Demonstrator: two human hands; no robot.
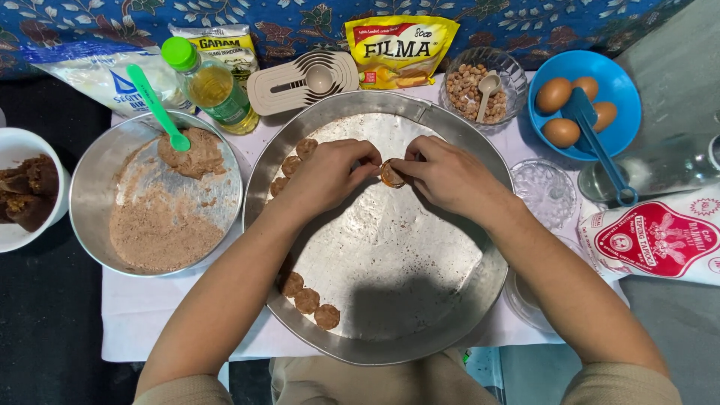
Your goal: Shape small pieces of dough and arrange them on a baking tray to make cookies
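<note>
Both hands meet over a large round metal tray (420,315). My left hand (330,174) and my right hand (442,176) pinch one small brown dough piece (390,175) between their fingertips, a little above the tray's bare middle. Flat brown dough rounds lie along the tray's left rim: several near the top (292,161) and three near the bottom (307,300). To the left stands a metal bowl (97,187) with brown dough and crumbs (161,225) and a green spoon (154,105) stuck in it.
A glass bowl of peanuts with a spoon (480,90), a blue bowl of eggs with a blue scoop (581,105), an oil bottle (210,86), measuring spoons (307,79), several packets, a small empty glass dish (547,191) and a white bowl of brown lumps (22,187) ring the tray.
</note>
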